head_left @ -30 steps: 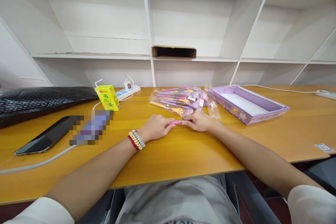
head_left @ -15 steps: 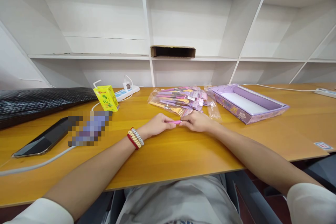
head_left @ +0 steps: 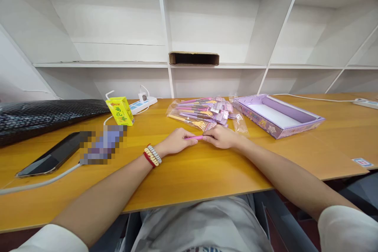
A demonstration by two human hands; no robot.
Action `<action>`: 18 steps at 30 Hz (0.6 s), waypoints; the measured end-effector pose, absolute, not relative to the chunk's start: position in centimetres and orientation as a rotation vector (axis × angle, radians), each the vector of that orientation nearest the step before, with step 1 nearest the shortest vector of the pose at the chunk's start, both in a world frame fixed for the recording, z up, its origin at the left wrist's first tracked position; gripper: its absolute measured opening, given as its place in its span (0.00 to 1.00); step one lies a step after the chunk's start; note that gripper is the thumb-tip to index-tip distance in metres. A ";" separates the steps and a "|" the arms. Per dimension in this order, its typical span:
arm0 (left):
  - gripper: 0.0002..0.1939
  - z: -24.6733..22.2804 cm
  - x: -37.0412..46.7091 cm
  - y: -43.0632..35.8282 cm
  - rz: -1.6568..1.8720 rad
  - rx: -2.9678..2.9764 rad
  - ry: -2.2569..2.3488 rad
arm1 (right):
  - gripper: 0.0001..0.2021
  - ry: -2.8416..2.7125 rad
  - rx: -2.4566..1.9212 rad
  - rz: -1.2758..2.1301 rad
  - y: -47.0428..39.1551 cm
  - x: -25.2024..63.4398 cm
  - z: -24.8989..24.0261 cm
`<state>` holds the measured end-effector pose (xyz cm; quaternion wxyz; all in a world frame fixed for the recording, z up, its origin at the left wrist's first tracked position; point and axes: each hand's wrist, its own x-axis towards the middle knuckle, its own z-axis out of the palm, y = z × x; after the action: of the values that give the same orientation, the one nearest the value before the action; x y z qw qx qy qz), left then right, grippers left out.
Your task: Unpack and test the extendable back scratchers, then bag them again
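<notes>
Between my two hands is a slim pink pen-like stick [head_left: 195,138], held level just above the table. My left hand [head_left: 175,141], with beaded bracelets and a red cord at the wrist, pinches its left end. Fingers of my right hand [head_left: 221,136] close round the other end and hide it. Directly behind my hands lies a pile of slim pink, purple and yellow sticks [head_left: 203,110] in clear wrappers. Some of them have yellow hand-shaped tips.
A shallow purple box [head_left: 277,120] stands open at right. On the left are a yellow drink carton [head_left: 120,111] with a straw, a dark phone [head_left: 56,155], a blurred-out item, a white cable and a power strip [head_left: 143,104]. White shelving [head_left: 218,19] holding a cardboard box [head_left: 194,59] rises behind.
Both hands keep their hold on the pink stick, in almost the same place. Only a slight shift of the camera view shows.
</notes>
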<state>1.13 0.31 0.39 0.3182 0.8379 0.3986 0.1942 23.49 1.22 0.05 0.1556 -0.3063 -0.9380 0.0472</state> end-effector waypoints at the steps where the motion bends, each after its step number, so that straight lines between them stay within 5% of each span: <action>1: 0.24 0.5 1.0 0.3 0.502 2.218 1.057 | 0.16 -2.699 -0.859 0.119 1.2 23.6 0.2; 10: 0.21 1.4 0.8 -0.2 0.539 2.438 1.137 | 0.17 -2.715 -1.206 -0.199 1.4 24.1 0.7; 18: 0.19 0.6 0.9 -1.0 0.522 2.935 1.263 | 0.16 -2.709 -1.142 -0.061 1.3 23.8 0.4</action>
<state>0.95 -1.01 0.62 -0.0481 0.9055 0.3896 0.1611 23.84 1.33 0.35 0.1006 -0.3864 -0.9166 -0.0206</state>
